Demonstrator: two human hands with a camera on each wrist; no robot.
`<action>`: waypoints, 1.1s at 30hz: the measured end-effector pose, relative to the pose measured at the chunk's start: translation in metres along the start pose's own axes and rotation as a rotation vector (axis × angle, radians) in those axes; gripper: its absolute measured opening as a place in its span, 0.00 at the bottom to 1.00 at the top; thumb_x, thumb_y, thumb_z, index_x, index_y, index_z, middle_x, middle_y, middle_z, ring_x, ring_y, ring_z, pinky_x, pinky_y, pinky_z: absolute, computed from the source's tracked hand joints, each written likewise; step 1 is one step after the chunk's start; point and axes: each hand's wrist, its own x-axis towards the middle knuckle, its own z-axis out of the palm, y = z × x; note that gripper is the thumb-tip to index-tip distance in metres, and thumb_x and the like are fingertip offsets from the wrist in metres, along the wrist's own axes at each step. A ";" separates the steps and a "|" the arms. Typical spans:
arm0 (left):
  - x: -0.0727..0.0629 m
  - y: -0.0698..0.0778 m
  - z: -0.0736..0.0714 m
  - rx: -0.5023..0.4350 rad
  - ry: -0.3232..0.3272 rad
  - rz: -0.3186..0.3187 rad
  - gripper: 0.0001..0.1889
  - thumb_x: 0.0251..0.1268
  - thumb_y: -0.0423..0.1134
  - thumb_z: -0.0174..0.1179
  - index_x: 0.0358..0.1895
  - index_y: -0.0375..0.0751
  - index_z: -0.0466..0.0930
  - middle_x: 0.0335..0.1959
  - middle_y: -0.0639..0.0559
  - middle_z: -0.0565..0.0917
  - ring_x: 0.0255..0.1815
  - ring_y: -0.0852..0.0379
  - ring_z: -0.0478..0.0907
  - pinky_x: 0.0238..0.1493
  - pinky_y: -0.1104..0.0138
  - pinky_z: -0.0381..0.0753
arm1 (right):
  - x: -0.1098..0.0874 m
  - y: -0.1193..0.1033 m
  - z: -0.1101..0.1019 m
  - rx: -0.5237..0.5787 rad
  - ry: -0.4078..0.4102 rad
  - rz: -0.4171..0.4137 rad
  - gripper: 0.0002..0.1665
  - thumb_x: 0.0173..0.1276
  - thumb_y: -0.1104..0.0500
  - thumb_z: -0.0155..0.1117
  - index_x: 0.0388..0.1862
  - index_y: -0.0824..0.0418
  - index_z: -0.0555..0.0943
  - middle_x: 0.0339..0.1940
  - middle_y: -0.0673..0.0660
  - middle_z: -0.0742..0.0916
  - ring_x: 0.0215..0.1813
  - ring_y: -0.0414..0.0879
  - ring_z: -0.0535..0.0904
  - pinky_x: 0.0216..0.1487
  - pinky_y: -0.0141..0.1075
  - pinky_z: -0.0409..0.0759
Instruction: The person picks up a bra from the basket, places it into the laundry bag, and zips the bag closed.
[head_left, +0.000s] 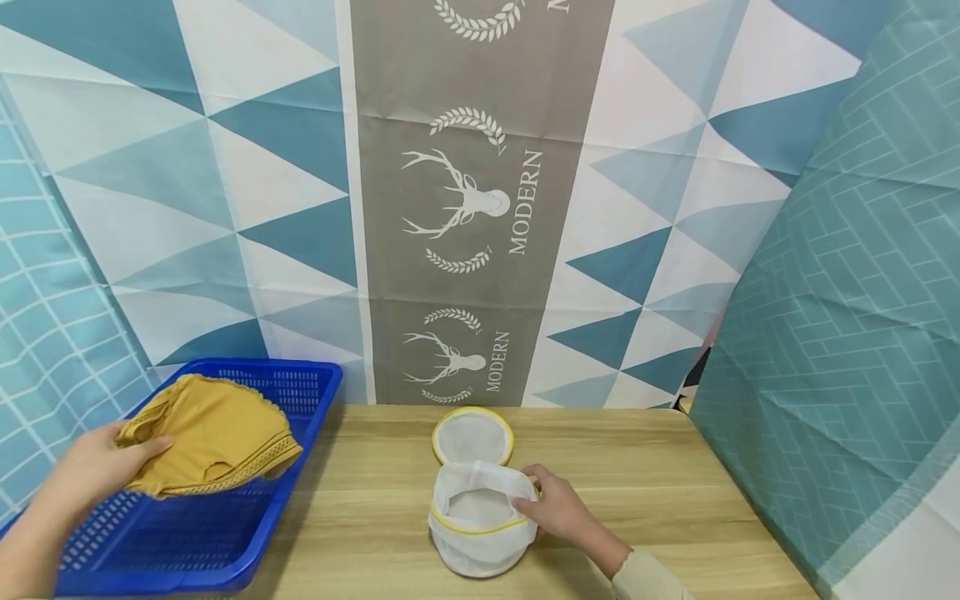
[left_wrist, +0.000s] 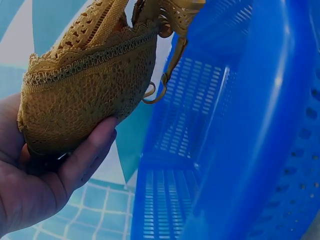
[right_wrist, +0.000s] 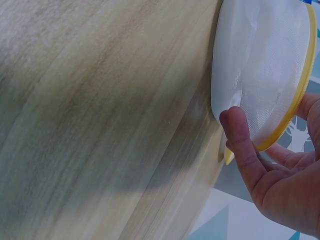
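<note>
Gripping mustard lace bra (head_left: 217,433) with left hand (head_left: 101,467), mesh laundry bag (head_left: 480,557) with right hand (head_left: 558,504); best to tuck in dangling straps (left_wrist: 176,62).

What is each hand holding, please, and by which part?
The left hand holds the mustard bra by its left end; the right hand pinches the white mesh laundry bag by its yellow-trimmed rim.

The bag (head_left: 483,554) stands on the table (head_left: 637,500), right of the basket (head_left: 150,581), before the curtain (head_left: 450,275).
</note>
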 end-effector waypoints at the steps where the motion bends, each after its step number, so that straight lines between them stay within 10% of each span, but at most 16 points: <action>1: 0.000 0.003 0.000 -0.008 0.005 0.001 0.35 0.71 0.54 0.45 0.52 0.14 0.64 0.31 0.37 0.78 0.32 0.47 0.75 0.31 0.57 0.74 | 0.000 -0.001 0.000 -0.001 0.001 -0.001 0.30 0.63 0.55 0.65 0.60 0.67 0.69 0.36 0.63 0.80 0.19 0.45 0.76 0.17 0.32 0.75; 33: 0.001 0.083 0.046 -0.119 0.147 0.181 0.23 0.68 0.46 0.53 0.49 0.24 0.71 0.25 0.47 0.80 0.23 0.57 0.72 0.22 0.65 0.70 | -0.003 0.000 0.001 0.022 0.014 -0.025 0.31 0.62 0.56 0.65 0.60 0.69 0.68 0.38 0.65 0.80 0.19 0.45 0.76 0.16 0.33 0.75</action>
